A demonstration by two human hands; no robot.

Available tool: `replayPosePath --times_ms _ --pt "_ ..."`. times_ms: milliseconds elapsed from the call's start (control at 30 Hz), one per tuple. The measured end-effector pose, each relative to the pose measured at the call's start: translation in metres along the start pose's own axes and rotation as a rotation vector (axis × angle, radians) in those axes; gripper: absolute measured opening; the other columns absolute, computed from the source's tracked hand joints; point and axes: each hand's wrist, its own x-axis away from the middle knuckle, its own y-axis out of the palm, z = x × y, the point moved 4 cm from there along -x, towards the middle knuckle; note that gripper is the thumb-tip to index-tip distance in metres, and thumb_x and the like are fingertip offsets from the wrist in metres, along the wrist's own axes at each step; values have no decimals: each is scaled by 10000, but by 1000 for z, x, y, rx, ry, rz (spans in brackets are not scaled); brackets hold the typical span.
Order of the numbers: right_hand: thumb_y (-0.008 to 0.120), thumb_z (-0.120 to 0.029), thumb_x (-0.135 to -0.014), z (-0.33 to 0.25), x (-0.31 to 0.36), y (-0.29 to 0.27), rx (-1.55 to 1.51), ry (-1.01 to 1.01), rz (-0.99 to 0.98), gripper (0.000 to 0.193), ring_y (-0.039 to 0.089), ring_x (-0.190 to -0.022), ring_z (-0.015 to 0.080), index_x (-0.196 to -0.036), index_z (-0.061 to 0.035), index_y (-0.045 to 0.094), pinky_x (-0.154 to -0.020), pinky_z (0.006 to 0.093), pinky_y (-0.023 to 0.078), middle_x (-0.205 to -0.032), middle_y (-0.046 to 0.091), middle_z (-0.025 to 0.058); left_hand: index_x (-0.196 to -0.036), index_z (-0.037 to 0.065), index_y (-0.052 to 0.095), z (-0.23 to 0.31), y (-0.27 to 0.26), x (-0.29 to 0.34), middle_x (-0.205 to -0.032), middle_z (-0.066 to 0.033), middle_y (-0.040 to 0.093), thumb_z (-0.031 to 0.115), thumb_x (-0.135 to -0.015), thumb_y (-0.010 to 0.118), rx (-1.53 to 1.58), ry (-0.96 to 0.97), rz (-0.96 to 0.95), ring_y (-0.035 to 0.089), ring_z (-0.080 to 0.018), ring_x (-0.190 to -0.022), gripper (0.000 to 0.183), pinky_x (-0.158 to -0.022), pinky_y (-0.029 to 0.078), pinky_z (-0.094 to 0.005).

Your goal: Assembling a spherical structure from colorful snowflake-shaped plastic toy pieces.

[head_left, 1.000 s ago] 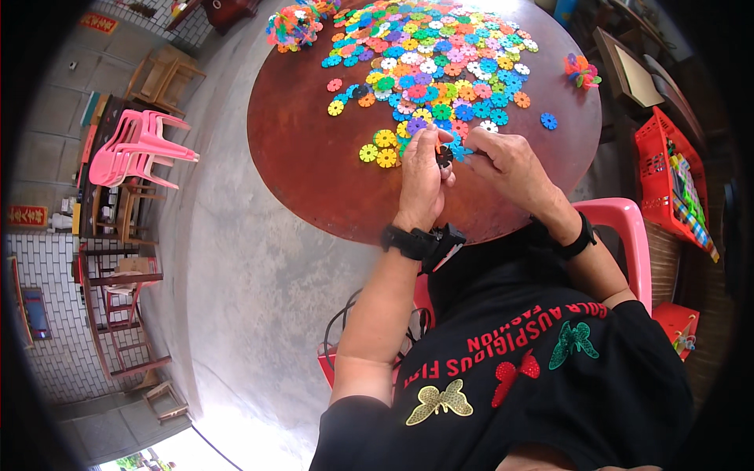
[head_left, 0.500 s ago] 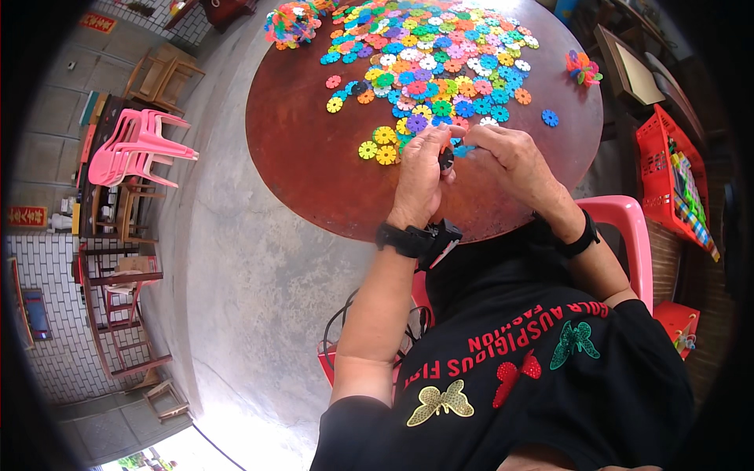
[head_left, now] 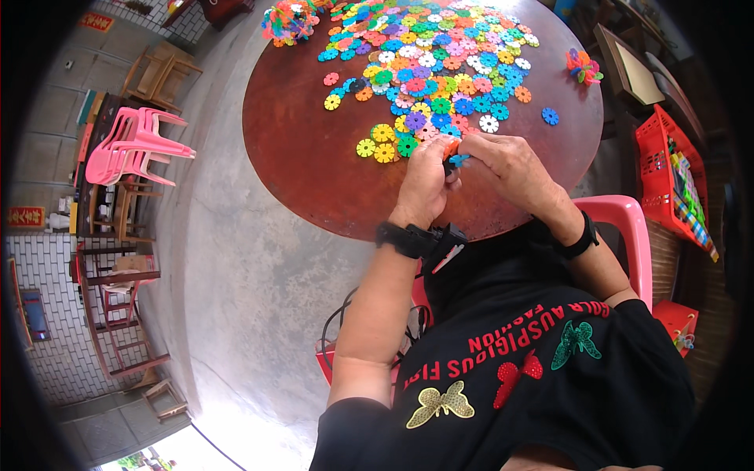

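Near the front of the round table, my left hand [head_left: 424, 180] is closed around a small cluster of slotted plastic discs [head_left: 452, 147], with orange and black showing between the fingers. My right hand [head_left: 510, 163] pinches a blue slotted disc [head_left: 460, 159] against that cluster; the fingers partly hide where they meet. Just beyond the hands lie loose flower-shaped discs, among them a green one [head_left: 407, 147], a yellow one [head_left: 384, 153] and a white one [head_left: 488, 124]. Many more in mixed colours spread to the far side.
The brown round table [head_left: 306, 173] carries a finished-looking ball of discs [head_left: 289, 22] at far left and a smaller cluster [head_left: 583, 67] at right. A red crate [head_left: 656, 145] stands off to the right. Stacked pink chairs [head_left: 129, 149] are across the floor at left.
My right hand has brought the blue disc leftward, up against the cluster in my left hand. Both hands are now closer together, and more orange shows at the fingertips.
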Motion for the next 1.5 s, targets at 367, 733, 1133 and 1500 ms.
replayPosePath --times_ms 367,733,1133,1500 --pt "613 -65 -773 6 2 7 100 8 -56 193 627 -755 323 -934 -23 515 -617 428 482 -798 626 151 -921 77 574 -10 9 -7 -786 -20 571 174 -938 408 210 -32 -45 513 -137 -628 192 -541 429 -286" --pt "645 -54 -699 -3 -3 1 72 -30 -113 243 604 -752 355 -879 -7 489 -628 452 458 -754 589 165 -1044 65 598 -15 3 -9 -921 -17 599 233 -971 392 156 -26 -199 528 -138 -783 275 -671 448 -306" --pt "599 -76 -756 4 -1 13 90 -26 -48 161 596 -696 357 -867 -16 499 -601 441 453 -691 576 161 -944 94 584 -19 4 -12 -845 -9 598 205 -964 387 279 -85 -132 535 -123 -714 227 -629 428 -291" --pt "593 -60 -767 22 -1 -25 -74 12 -72 146 613 -750 337 -912 -43 583 -654 412 472 -779 617 154 -1055 101 530 4 11 4 -875 -24 582 330 -974 475 -125 69 -256 550 -122 -723 249 -614 450 -278"
